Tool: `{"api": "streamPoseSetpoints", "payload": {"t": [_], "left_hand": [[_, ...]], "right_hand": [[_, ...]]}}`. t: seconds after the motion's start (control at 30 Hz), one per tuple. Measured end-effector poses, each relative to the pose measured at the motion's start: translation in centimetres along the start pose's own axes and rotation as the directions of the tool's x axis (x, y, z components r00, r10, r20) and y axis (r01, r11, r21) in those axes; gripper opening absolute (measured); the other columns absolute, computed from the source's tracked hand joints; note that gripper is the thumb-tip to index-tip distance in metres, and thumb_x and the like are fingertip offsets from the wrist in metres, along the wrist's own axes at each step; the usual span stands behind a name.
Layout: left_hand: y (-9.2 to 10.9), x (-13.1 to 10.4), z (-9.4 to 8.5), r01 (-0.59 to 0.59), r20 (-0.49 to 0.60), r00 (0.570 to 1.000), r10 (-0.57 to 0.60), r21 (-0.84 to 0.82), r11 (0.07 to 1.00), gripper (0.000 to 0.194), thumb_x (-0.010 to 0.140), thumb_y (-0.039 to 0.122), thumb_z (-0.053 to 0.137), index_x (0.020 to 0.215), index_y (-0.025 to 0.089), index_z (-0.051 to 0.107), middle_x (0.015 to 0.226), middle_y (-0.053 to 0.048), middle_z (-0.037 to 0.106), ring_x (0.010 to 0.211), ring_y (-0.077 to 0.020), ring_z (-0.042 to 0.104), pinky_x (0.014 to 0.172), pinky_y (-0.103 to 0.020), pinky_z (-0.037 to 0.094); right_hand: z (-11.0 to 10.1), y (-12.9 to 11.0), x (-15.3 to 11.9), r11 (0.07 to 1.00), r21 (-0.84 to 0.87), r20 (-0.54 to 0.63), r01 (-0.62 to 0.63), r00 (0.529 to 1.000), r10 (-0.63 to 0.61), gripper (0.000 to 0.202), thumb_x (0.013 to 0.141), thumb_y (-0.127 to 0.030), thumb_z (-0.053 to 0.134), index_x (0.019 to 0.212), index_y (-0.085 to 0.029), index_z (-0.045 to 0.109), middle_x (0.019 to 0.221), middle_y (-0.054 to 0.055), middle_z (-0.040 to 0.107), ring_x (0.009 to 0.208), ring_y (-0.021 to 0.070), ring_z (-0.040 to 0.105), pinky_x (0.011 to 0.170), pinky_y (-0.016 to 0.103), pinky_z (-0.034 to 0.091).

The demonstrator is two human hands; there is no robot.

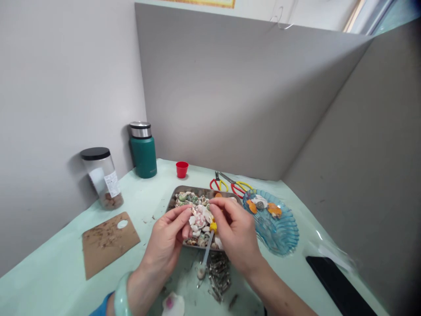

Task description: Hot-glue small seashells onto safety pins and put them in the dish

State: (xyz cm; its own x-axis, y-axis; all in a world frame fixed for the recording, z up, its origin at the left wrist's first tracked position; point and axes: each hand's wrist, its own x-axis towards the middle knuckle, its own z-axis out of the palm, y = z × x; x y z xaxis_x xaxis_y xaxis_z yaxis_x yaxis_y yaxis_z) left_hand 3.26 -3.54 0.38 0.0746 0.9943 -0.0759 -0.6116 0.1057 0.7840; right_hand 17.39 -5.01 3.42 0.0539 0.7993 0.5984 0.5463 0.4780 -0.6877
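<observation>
A metal tray [171, 202] full of shells and small stones lies in the middle of the table. Above its left part is my left hand [169, 237], thumb and index finger pinched together on something too small to make out. My right hand [235, 232] is over the tray's right side, its thumb and fingertips also pinched, with what they hold hidden. Pale pinkish-white shells [200, 217] show between the two hands. A translucent stick with a yellow top [208, 248] leans on the tray's near edge, beside a pile of metal clips [219, 274].
A blue glass plate [279, 232] with orange and white shells is at right, scissors [237, 186] behind. Around them are a red cup [182, 170], green flask [144, 156], lidded jar [103, 180], cardboard piece [108, 243], white shell [173, 305] and black object [338, 285].
</observation>
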Motion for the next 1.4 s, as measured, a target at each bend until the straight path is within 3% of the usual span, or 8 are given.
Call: {"api": "streamPoseSetpoints", "payload": {"t": [0.13, 0.43, 0.77, 0.9, 0.97, 1.07, 1.23, 1.4], "left_hand": [[0.0, 0.0, 0.0, 0.007, 0.02, 1.0, -0.007, -0.003, 1.0, 0.021, 0.068, 0.027, 0.072, 0.084, 0.013, 0.068, 0.038, 0.006, 0.047, 0.042, -0.0064, 0.042, 0.048, -0.017, 0.034], [0.1, -0.2, 0.3, 0.041, 0.032, 0.999, -0.041, 0.0, 0.999, 0.02, 0.071, 0.026, 0.07, 0.086, 0.013, 0.068, 0.038, 0.006, 0.047, 0.041, -0.0058, 0.041, 0.047, -0.017, 0.033], [0.4, -0.3, 0.3, 0.045, 0.093, 0.994, -0.051, 0.058, 0.997, 0.022, 0.079, 0.033, 0.06, 0.087, 0.013, 0.066, 0.042, 0.004, 0.05, 0.043, -0.0076, 0.044, 0.049, -0.02, 0.037], [0.3, -0.2, 0.2, 0.049, 0.097, 0.994, -0.057, 0.087, 0.995, 0.02, 0.079, 0.033, 0.06, 0.081, 0.014, 0.063, 0.043, 0.004, 0.052, 0.044, -0.0083, 0.045, 0.049, -0.02, 0.037], [0.3, -0.1, 0.2, 0.053, 0.09, 0.994, -0.063, 0.102, 0.993, 0.019, 0.078, 0.033, 0.061, 0.079, 0.014, 0.062, 0.042, 0.004, 0.051, 0.044, -0.0087, 0.045, 0.05, -0.02, 0.036], [0.3, -0.1, 0.1, 0.057, 0.087, 0.994, -0.069, 0.13, 0.99, 0.02, 0.078, 0.034, 0.061, 0.075, 0.014, 0.062, 0.04, 0.004, 0.05, 0.044, -0.0087, 0.045, 0.05, -0.02, 0.036], [0.3, 0.0, -0.1, 0.042, 0.087, 0.995, -0.057, 0.167, 0.985, 0.02, 0.078, 0.034, 0.062, 0.078, 0.014, 0.063, 0.042, 0.005, 0.049, 0.044, -0.0071, 0.043, 0.05, -0.019, 0.036], [0.2, 0.1, -0.1, 0.04, 0.071, 0.996, -0.054, 0.182, 0.982, 0.019, 0.077, 0.034, 0.063, 0.077, 0.014, 0.063, 0.045, 0.005, 0.051, 0.044, -0.0063, 0.044, 0.05, -0.019, 0.036]], "right_hand": [[0.1, 0.4, 0.4, 0.996, 0.078, 0.099, -0.05, 0.994, 0.042, 0.015, 0.085, -0.021, 0.051, 0.089, -0.02, 0.065, 0.083, 0.002, 0.063, 0.074, 0.0143, 0.057, 0.066, 0.025, 0.044], [0.2, 0.6, 0.4, 0.989, 0.08, 0.158, -0.122, 0.981, 0.108, 0.013, 0.086, -0.023, 0.049, 0.083, -0.02, 0.061, 0.078, 0.001, 0.063, 0.067, 0.0126, 0.057, 0.061, 0.023, 0.042], [0.0, 0.6, 0.4, 0.99, -0.054, 0.12, 0.13, 0.985, -0.123, 0.013, 0.087, -0.017, 0.046, 0.081, -0.017, 0.057, 0.079, 0.003, 0.057, 0.075, 0.0147, 0.052, 0.068, 0.027, 0.037], [-0.1, 0.7, 0.4, 0.99, -0.048, 0.148, 0.136, 0.981, -0.128, 0.012, 0.087, -0.017, 0.046, 0.081, -0.017, 0.056, 0.08, 0.003, 0.057, 0.075, 0.0146, 0.052, 0.068, 0.027, 0.037], [-0.1, 0.8, 0.4, 0.997, -0.013, 0.166, 0.082, 0.983, -0.079, 0.011, 0.086, -0.019, 0.047, 0.081, -0.017, 0.057, 0.081, 0.002, 0.057, 0.076, 0.0144, 0.052, 0.069, 0.027, 0.037], [0.0, 1.0, 0.5, 0.991, 0.08, 0.216, -0.11, 0.972, 0.091, 0.011, 0.086, -0.023, 0.048, 0.081, -0.018, 0.056, 0.075, 0.0, 0.057, 0.066, 0.0122, 0.052, 0.062, 0.025, 0.039], [0.2, 1.2, 1.0, 0.837, 0.254, 0.387, -0.485, 0.844, 0.372, 0.015, 0.083, -0.03, 0.048, 0.076, -0.017, 0.052, 0.05, -0.007, 0.044, 0.043, 0.0072, 0.04, 0.045, 0.019, 0.033], [0.4, 1.3, 1.2, 0.719, 0.302, 0.469, -0.625, 0.755, 0.459, 0.017, 0.081, -0.032, 0.05, 0.073, -0.017, 0.05, 0.044, -0.008, 0.04, 0.038, 0.0061, 0.033, 0.038, 0.018, 0.022]]}}
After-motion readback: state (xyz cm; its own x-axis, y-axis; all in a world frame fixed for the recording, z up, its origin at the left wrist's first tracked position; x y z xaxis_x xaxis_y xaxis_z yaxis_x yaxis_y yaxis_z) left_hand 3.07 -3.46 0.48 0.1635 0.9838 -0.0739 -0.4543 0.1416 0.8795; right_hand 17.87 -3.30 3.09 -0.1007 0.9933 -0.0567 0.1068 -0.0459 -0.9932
